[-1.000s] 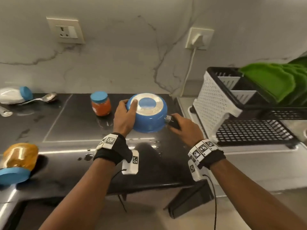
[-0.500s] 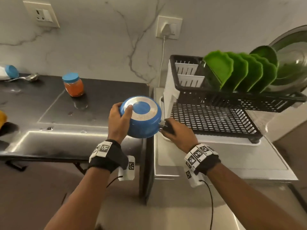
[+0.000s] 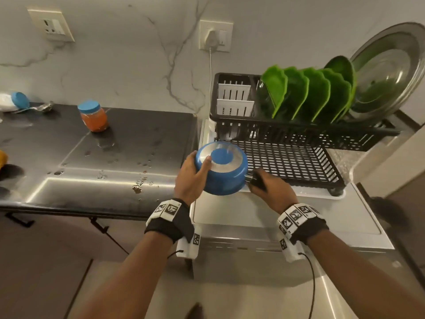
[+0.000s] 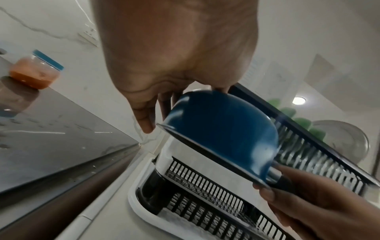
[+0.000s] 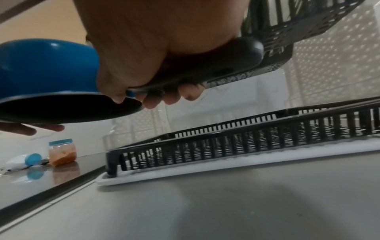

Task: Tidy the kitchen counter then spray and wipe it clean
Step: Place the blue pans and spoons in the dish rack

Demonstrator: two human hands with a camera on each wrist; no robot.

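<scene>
From the head view, a blue pan (image 3: 222, 168) hangs upside down over the dish rack's (image 3: 287, 162) near left corner; left hand (image 3: 192, 178) cups its side, right hand (image 3: 272, 192) wraps its black handle (image 3: 256, 180). Green plates (image 3: 305, 93) stand in the rack's upper tier. An orange-filled jar (image 3: 93, 116) stands on the counter (image 3: 69, 157), well left of the rack.

Left wrist view: fingers (image 4: 144, 120) curl over the pan's rim.

Right wrist view: the pan's dark inside holds nothing.

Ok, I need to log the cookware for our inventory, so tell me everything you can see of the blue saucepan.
The blue saucepan is small and round, glossy blue outside, with a silvery base ring around a blue centre and a dark interior. It is held upside down and tilted, in the air over the front left corner of the dish rack. The left hand grips its body; the right hand grips its black handle.
</scene>
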